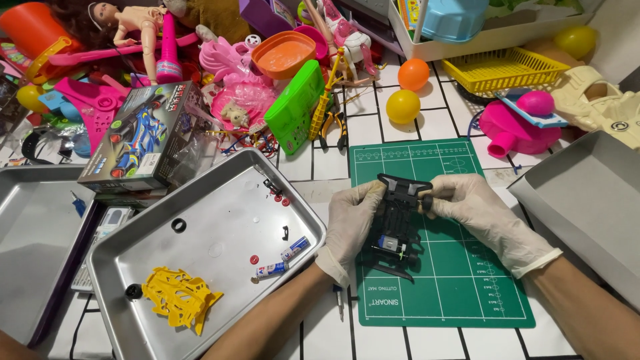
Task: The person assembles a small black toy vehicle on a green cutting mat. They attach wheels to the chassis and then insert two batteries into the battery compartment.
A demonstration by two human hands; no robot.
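At the far left a metal tray [33, 233] lies partly out of view, its dull floor bare but for a small blue piece. Beside it a second tray [200, 200], brushed metal with a rolled rim, holds a flat yellow plastic car shell [179, 297] with cut-out openings, a black wheel [133, 291], a black ring [178, 225], two small batteries [281, 260], a few red discs and some tiny black parts near its upper corner. A cardboard box [140, 137] with a blue car pictured on it leans on the trays' far edges. Behind it is a heap of glossy plastic toys: a doll [133, 20], pink pieces, an orange bowl [285, 53] and a green case [295, 107].

On the white tiled table lies a green cutting mat [460, 280] printed with a pale grid. Over its upper left part both hands, in thin pale gloves, hold a black plastic chassis [398, 223], a ribbed frame with a small motor showing low down. The left hand [350, 223] wraps its left side, fingers curled under it. The right hand [477, 207] pinches a small black wheel at the chassis's upper right corner between thumb and fingertips.

Beyond the mat sit an orange ball [413, 73] and a yellow ball [403, 106], then a yellow mesh basket [505, 69], a white bin [480, 40] holding a light blue tub, and a pink funnel-shaped toy [517, 127]. At the right edge a grey tray [587, 200] stands tilted, its inside smooth.
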